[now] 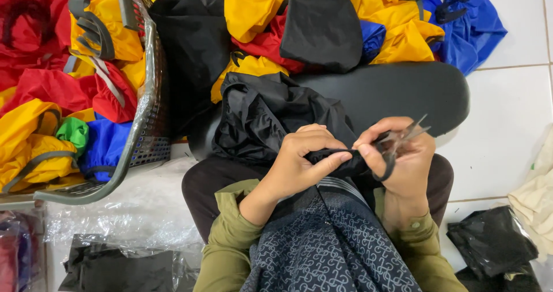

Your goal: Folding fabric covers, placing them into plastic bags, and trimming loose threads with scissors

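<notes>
clear plastic bags (115,223) — floor, lower left

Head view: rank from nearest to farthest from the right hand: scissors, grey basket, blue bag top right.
1. scissors: held in the right hand itself.
2. blue bag: up and right on the white floor, past the black board.
3. grey basket: far left, beyond the left hand.

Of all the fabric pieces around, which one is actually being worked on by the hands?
The black fabric piece on the lap: the left hand pinches its edge while the right hand holds small scissors. The others lie untouched.
</notes>
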